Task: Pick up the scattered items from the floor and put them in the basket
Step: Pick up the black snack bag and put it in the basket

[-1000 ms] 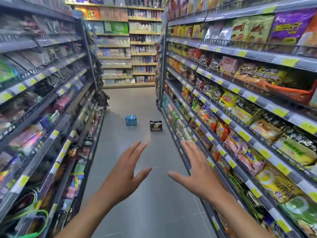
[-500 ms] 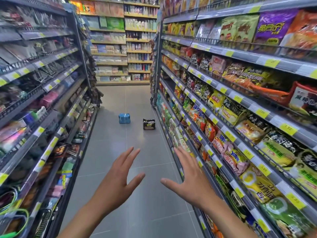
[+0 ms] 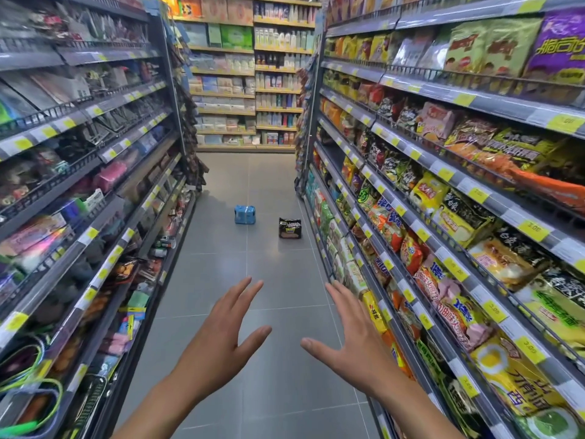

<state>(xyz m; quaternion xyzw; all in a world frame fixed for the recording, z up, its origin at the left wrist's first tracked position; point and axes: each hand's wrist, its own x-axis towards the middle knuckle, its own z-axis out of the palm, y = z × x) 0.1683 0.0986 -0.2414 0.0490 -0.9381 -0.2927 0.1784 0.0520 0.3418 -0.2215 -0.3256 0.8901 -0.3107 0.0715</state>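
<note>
The person stands in a shop aisle with grey floor tiles point(image 3: 278, 312). Both arms reach forward over the floor. The left hand point(image 3: 218, 340) is spread wide, the fingers straight and apart, the thumb pointing to the right; it holds nothing. The right hand point(image 3: 351, 340) is also spread wide and empty, with its thumb pointing to the left, toward the other thumb. The two hands are near each other but do not touch.

Two items lie on the floor, well apart from the hands, farther down the aisle. The blue pack point(image 3: 245, 214) is near the middle of the aisle. The dark pack point(image 3: 290, 228) lies to the right of it and a little closer to the camera, near the foot of the right shelves point(image 3: 443, 198). The two packs are apart from each other.

The right shelves carry bags of noodles and snacks, with yellow price tags point(image 3: 444, 174) on the edges. The left shelves point(image 3: 95, 172) carry small goods that are too blurred to tell. More shelves point(image 3: 247, 90) close the aisle at the far end.
</note>
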